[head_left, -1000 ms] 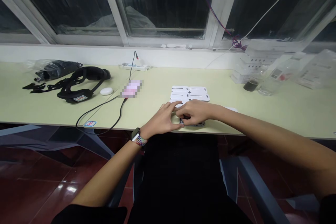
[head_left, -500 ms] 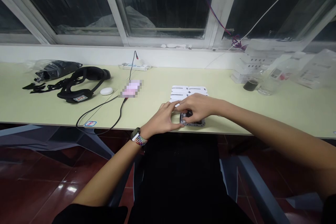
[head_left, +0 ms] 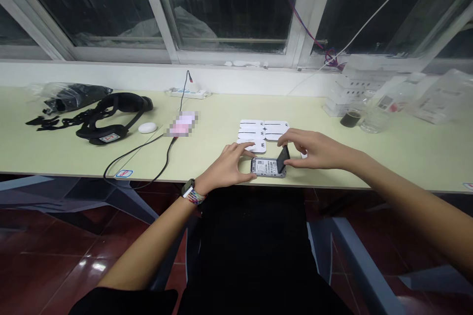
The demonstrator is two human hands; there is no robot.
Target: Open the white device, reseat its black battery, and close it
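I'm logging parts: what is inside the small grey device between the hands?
Inside the grey device, a white printed label shows. The right hand holds a dark flat piece tilted up at the device's right end, hiding what lies behind. Anything under the label is covered.

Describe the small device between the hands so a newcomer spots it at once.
Start at the long pale table under the windows and come to its near edge, between the left hand and right hand. There lies a grey-rimmed device, just nearer than the white rounded pieces. Unlike them, it shows a printed label and a dark slab tilted up.
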